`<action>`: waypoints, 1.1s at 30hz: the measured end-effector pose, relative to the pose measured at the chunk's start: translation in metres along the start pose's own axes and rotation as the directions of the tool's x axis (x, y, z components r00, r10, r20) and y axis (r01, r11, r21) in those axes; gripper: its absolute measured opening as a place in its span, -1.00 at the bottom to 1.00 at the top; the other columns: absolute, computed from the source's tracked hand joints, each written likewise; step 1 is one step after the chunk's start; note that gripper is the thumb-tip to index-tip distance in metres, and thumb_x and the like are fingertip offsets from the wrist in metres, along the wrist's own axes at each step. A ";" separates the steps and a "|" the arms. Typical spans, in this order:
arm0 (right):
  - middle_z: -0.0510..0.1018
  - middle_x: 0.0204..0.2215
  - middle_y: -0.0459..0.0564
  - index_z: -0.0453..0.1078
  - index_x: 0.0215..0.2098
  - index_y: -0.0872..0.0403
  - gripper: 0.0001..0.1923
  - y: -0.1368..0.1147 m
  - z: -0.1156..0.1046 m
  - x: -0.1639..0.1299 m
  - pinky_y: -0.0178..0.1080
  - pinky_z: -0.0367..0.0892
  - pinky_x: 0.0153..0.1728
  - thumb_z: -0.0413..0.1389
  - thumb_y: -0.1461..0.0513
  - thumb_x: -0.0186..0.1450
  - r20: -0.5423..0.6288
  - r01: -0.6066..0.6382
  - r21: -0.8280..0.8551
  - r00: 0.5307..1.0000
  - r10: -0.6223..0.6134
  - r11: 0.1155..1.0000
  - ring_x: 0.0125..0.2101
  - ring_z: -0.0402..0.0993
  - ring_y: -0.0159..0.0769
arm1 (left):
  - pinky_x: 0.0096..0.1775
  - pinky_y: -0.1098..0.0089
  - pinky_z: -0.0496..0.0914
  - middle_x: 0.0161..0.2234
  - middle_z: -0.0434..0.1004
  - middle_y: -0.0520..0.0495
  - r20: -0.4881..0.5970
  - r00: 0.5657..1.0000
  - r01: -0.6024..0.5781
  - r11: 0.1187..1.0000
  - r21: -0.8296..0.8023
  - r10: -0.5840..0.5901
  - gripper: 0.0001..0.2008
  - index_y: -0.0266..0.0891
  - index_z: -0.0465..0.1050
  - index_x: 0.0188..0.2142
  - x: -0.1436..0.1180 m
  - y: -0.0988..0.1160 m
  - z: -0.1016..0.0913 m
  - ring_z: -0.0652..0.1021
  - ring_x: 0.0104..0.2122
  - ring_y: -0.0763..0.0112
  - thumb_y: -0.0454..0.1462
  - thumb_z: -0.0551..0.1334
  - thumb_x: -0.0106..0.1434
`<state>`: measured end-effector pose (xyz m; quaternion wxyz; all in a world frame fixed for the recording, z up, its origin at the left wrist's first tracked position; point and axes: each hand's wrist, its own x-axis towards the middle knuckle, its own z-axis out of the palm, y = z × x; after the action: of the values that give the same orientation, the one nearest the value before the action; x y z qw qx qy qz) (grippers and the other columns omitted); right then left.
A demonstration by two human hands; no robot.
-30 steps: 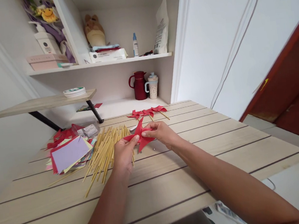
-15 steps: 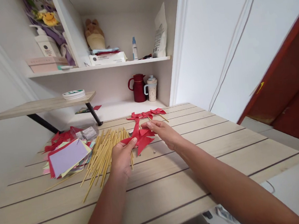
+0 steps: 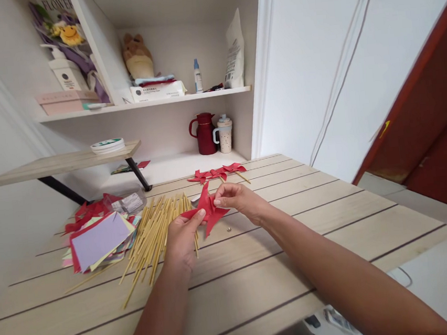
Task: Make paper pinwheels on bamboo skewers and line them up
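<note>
Left hand [image 3: 180,241] pinches a red, pointed-bladed paper pinwheel [image 3: 212,221], apparently to steady it; right hand [image 3: 241,202] pinches near its centre, presumably to secure folds.

red paper pinwheel [image 3: 211,213]: plain red, pointed blades splayed in a rough star, folds gathered toward the middle. held up over the slatted tabletop [image 3: 258,280], just right of the loose sticks [image 3: 157,237]. one blade points away from the person, another back toward them. left hand [image 3: 181,240] pinches the left side, thumb on top; right hand [image 3: 242,201] has thumb and fingertips right of centre.
</note>
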<state>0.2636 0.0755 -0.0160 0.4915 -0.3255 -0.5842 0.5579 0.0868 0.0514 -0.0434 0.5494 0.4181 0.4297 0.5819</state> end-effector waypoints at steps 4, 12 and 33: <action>0.62 -0.33 -0.06 0.42 -0.46 0.04 -0.71 -0.001 -0.004 0.000 -0.11 0.27 -0.07 0.38 0.09 0.04 -0.032 0.005 -0.017 0.999 -0.006 1.000 -0.20 0.50 -0.22 | -0.22 0.36 0.37 -0.48 0.61 -0.10 -0.002 1.000 -0.009 1.000 -0.005 0.009 -0.75 -0.30 0.59 -0.48 -0.001 0.001 0.000 0.53 -0.42 0.38 -0.17 0.49 -0.08; 0.58 -0.43 -0.11 0.44 -0.47 0.06 -0.73 -0.004 -0.003 -0.002 -0.18 0.30 -0.22 0.40 0.12 0.02 0.015 0.011 -0.024 1.000 -0.011 1.000 -0.39 0.44 -0.33 | -0.25 0.37 0.37 -0.51 0.59 -0.08 -0.030 0.999 0.013 1.000 -0.013 -0.013 -0.75 -0.29 0.56 -0.53 -0.001 0.000 0.001 0.52 -0.45 0.41 -0.17 0.50 -0.10; 0.43 -0.62 -0.22 0.39 -0.30 0.02 -0.61 -0.002 0.000 -0.003 -0.28 0.15 -0.46 0.39 0.05 0.02 -0.105 -0.042 -0.107 0.994 0.031 0.993 -0.56 0.31 -0.39 | -0.24 0.35 0.37 -0.50 0.59 -0.08 -0.131 0.991 -0.009 1.000 -0.003 0.009 -0.75 -0.30 0.58 -0.46 0.000 -0.002 0.002 0.52 -0.44 0.40 -0.20 0.49 -0.10</action>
<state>0.2651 0.0726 -0.0150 0.4920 -0.3909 -0.5817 0.5164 0.0892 0.0512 -0.0451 0.5181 0.3800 0.4621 0.6112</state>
